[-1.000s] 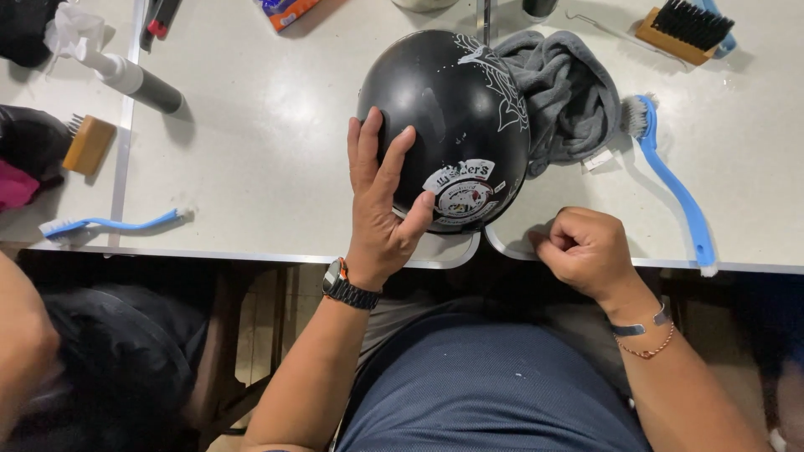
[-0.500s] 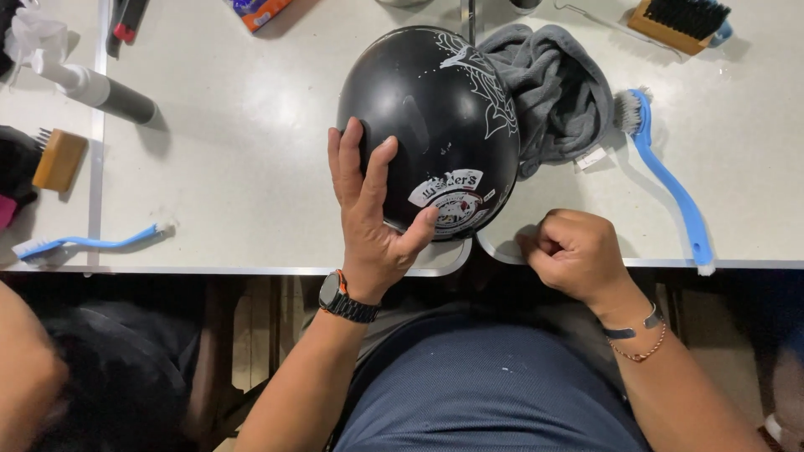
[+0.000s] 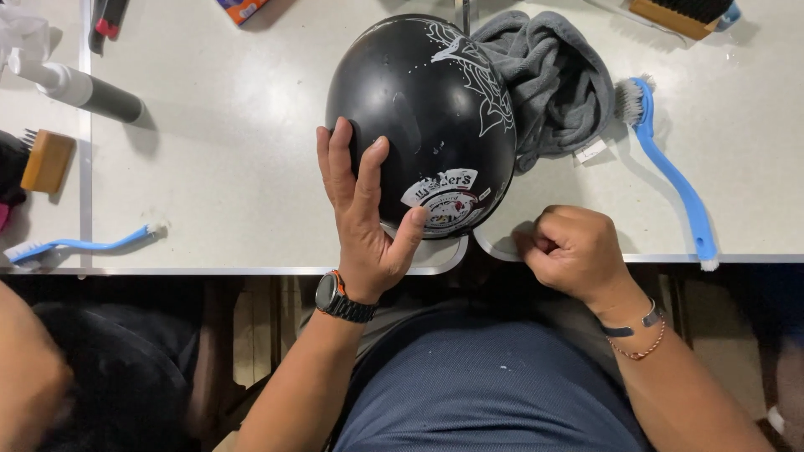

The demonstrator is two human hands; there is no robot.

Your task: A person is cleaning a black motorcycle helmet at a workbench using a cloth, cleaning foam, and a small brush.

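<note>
A black helmet (image 3: 427, 109) with white line art and a round sticker lies on the white table (image 3: 234, 167), near its front edge. My left hand (image 3: 362, 216) rests flat on the helmet's near left side, fingers spread and thumb against the sticker. My right hand (image 3: 574, 251) is closed in a fist at the table's front edge, just right of the helmet; I cannot see anything in it. A grey cloth (image 3: 548, 79) is bunched against the helmet's right side.
A blue long-handled brush (image 3: 670, 172) lies right of the cloth. Another blue brush (image 3: 79, 245), a wooden brush (image 3: 48, 161) and a spray bottle (image 3: 79, 88) lie at the left. A black-bristled wooden brush (image 3: 682, 12) sits at the back right. Another person's arm (image 3: 29, 377) shows lower left.
My left hand has stayed pressed on the helmet, which has shifted slightly. The right fist has barely moved at the table edge.
</note>
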